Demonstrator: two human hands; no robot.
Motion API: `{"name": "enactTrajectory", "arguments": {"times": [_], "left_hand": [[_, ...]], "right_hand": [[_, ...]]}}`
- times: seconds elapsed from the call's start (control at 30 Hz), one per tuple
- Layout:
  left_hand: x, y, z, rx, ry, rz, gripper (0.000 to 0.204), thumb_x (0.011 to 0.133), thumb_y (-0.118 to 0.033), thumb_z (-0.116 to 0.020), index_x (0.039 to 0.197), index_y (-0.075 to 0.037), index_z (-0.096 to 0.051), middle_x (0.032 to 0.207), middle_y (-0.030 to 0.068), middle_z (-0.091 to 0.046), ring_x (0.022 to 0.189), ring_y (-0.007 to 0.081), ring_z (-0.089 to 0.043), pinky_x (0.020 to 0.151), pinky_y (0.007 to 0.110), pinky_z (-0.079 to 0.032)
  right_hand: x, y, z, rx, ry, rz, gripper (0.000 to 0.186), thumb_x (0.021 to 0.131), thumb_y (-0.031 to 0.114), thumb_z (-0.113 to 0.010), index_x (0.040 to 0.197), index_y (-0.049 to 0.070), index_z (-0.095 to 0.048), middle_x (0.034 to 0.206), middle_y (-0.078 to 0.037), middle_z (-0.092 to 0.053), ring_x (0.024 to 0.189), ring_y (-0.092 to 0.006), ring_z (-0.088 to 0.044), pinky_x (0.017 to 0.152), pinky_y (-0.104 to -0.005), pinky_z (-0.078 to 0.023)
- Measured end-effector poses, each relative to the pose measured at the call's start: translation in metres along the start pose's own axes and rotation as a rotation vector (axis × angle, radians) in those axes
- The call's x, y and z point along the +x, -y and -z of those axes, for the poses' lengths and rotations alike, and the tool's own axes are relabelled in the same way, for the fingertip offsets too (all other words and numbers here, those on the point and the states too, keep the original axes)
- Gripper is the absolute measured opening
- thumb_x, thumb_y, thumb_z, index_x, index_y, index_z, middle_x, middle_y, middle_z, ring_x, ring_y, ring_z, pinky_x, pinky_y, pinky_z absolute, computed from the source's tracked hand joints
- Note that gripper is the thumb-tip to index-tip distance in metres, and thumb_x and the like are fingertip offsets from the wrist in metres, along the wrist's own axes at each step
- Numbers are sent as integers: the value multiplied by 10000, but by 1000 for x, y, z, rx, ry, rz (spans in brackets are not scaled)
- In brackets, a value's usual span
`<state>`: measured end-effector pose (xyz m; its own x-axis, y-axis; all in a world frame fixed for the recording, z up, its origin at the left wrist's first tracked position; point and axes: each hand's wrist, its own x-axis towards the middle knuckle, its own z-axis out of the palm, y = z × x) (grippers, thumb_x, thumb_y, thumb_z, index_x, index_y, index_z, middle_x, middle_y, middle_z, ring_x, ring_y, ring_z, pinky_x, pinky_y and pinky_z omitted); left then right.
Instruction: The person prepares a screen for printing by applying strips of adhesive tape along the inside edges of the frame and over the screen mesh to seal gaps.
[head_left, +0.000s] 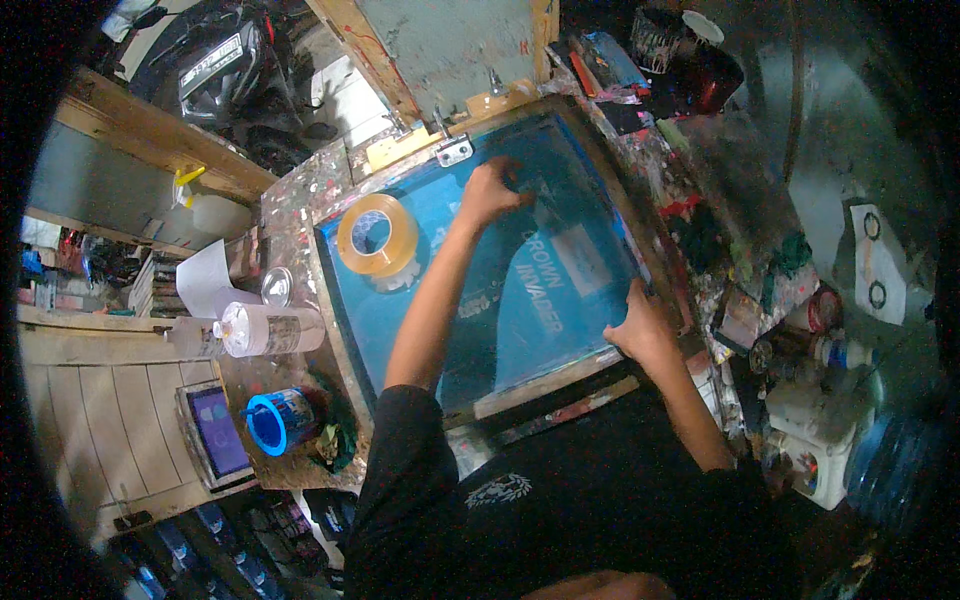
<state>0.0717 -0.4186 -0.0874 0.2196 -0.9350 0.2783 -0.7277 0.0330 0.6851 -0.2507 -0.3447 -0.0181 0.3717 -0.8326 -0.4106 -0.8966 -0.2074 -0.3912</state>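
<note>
Blue screen (505, 265) beneath bent-fingered left hand (492, 194)

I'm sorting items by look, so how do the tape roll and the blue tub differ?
Colour: the tape roll is amber; the blue tub has a bright blue rim.
Shape: the tape roll is a ring with a hole; the blue tub is a deeper container with an open mouth.
Place: the tape roll is over the blue screen; the blue tub is left of it.
Both look round.

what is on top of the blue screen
A tape roll lies on the blue screen; the left hand is over its far part. The roll hides what's under it.
</note>
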Motion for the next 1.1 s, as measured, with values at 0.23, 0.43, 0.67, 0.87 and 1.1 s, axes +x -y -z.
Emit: {"name": "enactTrajectory", "arguments": {"times": [0.23, 0.43, 0.67, 0.87, 1.1], "left_hand": [[0, -15, -4, 130, -25, 142, 584, 526, -373, -808, 1006, -74, -662, 870, 121, -664, 818, 300, -652, 728, 402, -524], [-11, -40, -13, 342, -178, 68, 489, 661, -358, -770, 1008, -41, -636, 1104, 176, -605, 1033, 341, -581, 818, 419, -509], [-58, -37, -63, 435, -98, -349, 522, 920, -369, -505, 1250, 35, -519, 1359, 220, -471, 1291, 361, -415, 1079, 470, -322], [-42, -34, -59, 429, 11, -170, 594, 962, -422, -385, 1326, 40, -463, 1446, 206, -386, 1366, 336, -326, 1133, 506, -201], [-42, -46, -7, 591, -99, -170, 501, 939, -349, -466, 1276, 18, -512, 1381, 212, -460, 1349, 325, -360, 1132, 490, -215]], "right_hand": [[-4, 15, 14, -227, 15, -20, 790, 675, 281, -721, 1337, -18, -408, 1081, -271, -625, 977, -398, -631, 875, -464, -500], [-5, 9, -5, -196, -77, 253, 379, 777, 235, -641, 1068, 0, -577, 936, -178, -625, 868, -367, -620, 757, -477, -498], [-22, -2, -36, -54, -231, 656, 243, 862, 254, -587, 824, 14, -581, 814, -140, -565, 825, -337, -567, 781, -450, -456], [-29, -6, -29, -105, -237, 706, 276, 881, 282, -578, 788, 23, -596, 792, -140, -579, 808, -332, -571, 762, -449, -442], [29, 37, 23, 54, -88, 712, 202, 830, 219, -655, 873, 24, -625, 869, -170, -608, 870, -349, -570, 832, -458, -449]]}}
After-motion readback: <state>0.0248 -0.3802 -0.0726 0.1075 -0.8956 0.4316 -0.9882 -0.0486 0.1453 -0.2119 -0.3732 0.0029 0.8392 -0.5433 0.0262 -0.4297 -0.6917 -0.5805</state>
